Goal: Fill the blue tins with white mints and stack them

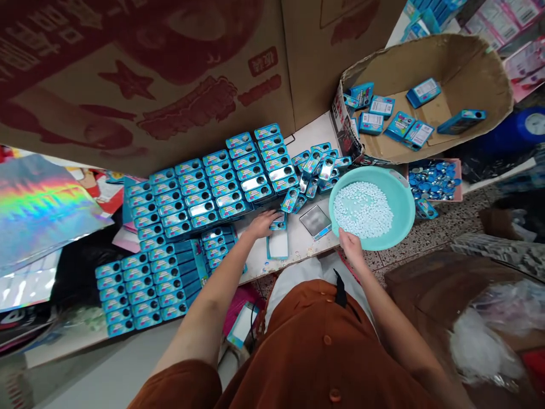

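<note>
Rust shirt; white table, speckled floor; left hand grasping blue tin; right hand curled at basin, hold unclear.

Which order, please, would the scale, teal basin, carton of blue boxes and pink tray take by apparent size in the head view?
1. Carton of blue boxes, largest
2. Teal basin
3. Pink tray
4. Scale, smallest

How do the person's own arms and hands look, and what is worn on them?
The left grip and right grip are bare hands without visible gloves, watch or bracelet. The left arm wears a plain, short, rust-brown sleeve; the right forearm is bare.
</note>
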Demonstrator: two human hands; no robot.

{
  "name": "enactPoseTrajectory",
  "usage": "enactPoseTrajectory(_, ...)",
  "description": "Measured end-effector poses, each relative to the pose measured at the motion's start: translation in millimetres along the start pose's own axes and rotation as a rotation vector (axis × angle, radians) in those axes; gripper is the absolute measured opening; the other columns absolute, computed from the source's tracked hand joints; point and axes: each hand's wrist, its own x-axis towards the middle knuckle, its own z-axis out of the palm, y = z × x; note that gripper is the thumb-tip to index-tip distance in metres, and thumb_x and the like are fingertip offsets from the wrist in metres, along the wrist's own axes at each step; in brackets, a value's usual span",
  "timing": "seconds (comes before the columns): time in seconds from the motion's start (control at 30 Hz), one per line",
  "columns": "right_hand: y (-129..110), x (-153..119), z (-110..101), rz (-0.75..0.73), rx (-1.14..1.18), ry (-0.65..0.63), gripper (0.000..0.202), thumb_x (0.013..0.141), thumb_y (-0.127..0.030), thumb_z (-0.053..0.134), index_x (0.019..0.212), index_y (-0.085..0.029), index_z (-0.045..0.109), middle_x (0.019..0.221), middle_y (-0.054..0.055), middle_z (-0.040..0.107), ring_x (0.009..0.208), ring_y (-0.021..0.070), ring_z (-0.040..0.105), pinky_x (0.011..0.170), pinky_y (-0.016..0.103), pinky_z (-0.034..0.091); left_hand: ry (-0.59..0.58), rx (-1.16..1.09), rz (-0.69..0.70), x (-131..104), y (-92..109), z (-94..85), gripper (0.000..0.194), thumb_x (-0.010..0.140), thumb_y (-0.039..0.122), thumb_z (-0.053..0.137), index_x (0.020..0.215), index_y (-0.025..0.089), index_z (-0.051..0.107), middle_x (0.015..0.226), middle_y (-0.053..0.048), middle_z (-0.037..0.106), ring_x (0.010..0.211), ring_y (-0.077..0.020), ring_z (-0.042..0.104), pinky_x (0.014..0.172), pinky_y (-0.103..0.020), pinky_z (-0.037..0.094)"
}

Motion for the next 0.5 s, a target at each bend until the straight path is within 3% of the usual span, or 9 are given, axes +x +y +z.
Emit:
enactPoseTrajectory(0.2,-4.8,7.2,-29.5,0.056,0.122,0.139,0.053,0.079,-0.06,0.056,0.054,-0.023,0.027,0.051,-0.007,0.025,0.049,0.0083,0.024,0.046,0.026,0.019,-0.017,0.014,-0.027,10.4,6.3,-15.4,0.065,0.069,0.012,0.053,0.133,0.024,0.048,0.12,-0.008,0.061,0.111,-0.0241,0.059,0.096,-0.033,0.045)
enactPoseTrajectory(0.3,-6.1,7.5,-31.5,0.052,0.142,0.141,0.053,0.079,-0.059,0.057,0.054,-0.023,0.028,0.051,-0.007,0.025,0.048,0.0082,0.024,0.046,0.026,0.019,-0.052,0.02,-0.06,14.8,7.3,-19.5,0.063,0.07,0.012,0.053,0.131,0.025,0.048,0.116,-0.007,0.064,0.107,-0.0247,0.061,0.092,-0.033,0.047)
enactPoseTrajectory(0.5,1.3,5.6,-26.5,0.014,0.119,0.131,0.052,0.081,-0.06,0.053,0.054,-0.023,0.029,0.052,-0.006,0.027,0.05,0.0087,0.025,0.048,0.027,0.021,0.002,0.001,-0.176,9.0,10.9,-11.4,0.06,0.073,0.013,0.054,0.131,0.026,0.046,0.12,-0.006,0.064,0.109,-0.0241,0.06,0.091,-0.032,0.046)
